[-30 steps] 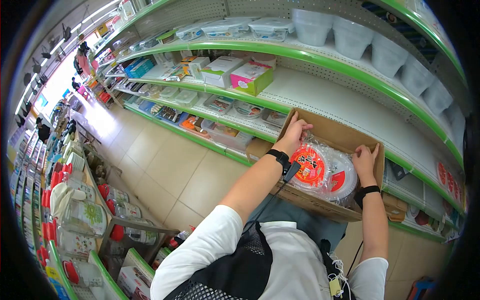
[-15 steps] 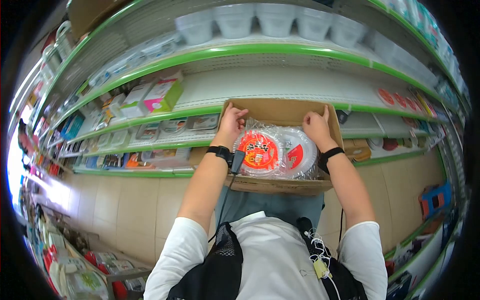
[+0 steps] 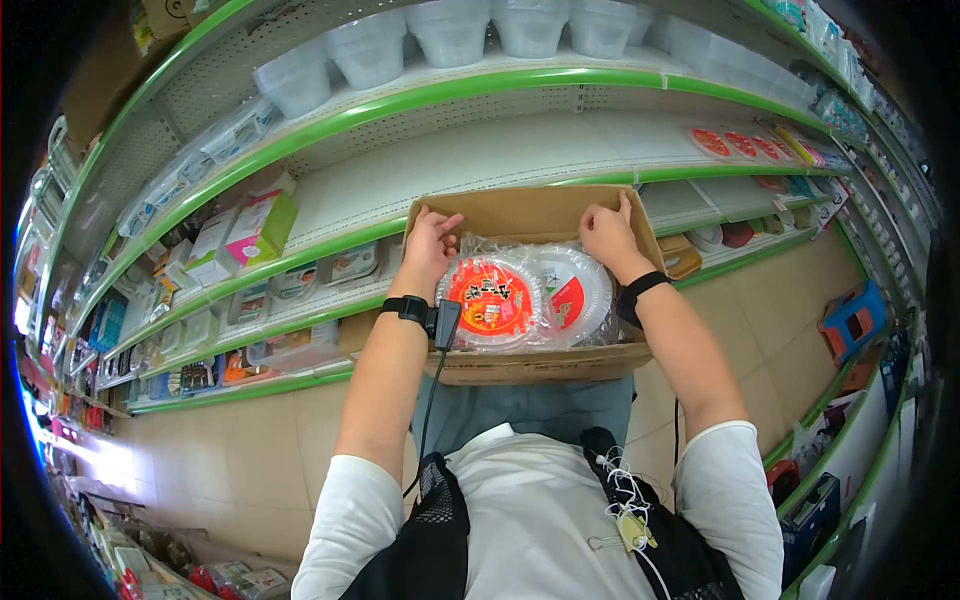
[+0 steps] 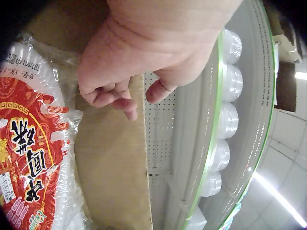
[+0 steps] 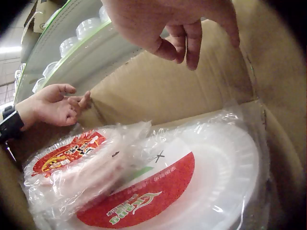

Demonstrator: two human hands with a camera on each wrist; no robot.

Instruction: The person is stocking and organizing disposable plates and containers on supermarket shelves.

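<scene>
An open cardboard box (image 3: 530, 370) stands in front of the body, holding two plastic-wrapped stacks of plates. The stack with a round red label (image 3: 492, 300) lies on the left; the white plates with a part-red label (image 3: 572, 292) lie on the right. My left hand (image 3: 430, 243) grips the box's far left corner, its fingers curled at the wall. At the far right corner, my right hand (image 3: 609, 238) grips the box edge. In the right wrist view the right hand (image 5: 177, 28) hangs over the far wall, above the white plates (image 5: 216, 172).
Shelves with green edges (image 3: 400, 98) run behind the box. Clear tubs (image 3: 447, 32) line the upper shelf, a pink and green box (image 3: 262, 228) sits at left, and red-labelled packs (image 3: 711, 142) at right. A blue and orange object (image 3: 853, 320) stands on the floor at right.
The view has swung right along the shelves, from the aisle to a more frontal view of them. Both hands stay at the box's far corners, and the plate stacks remain inside.
</scene>
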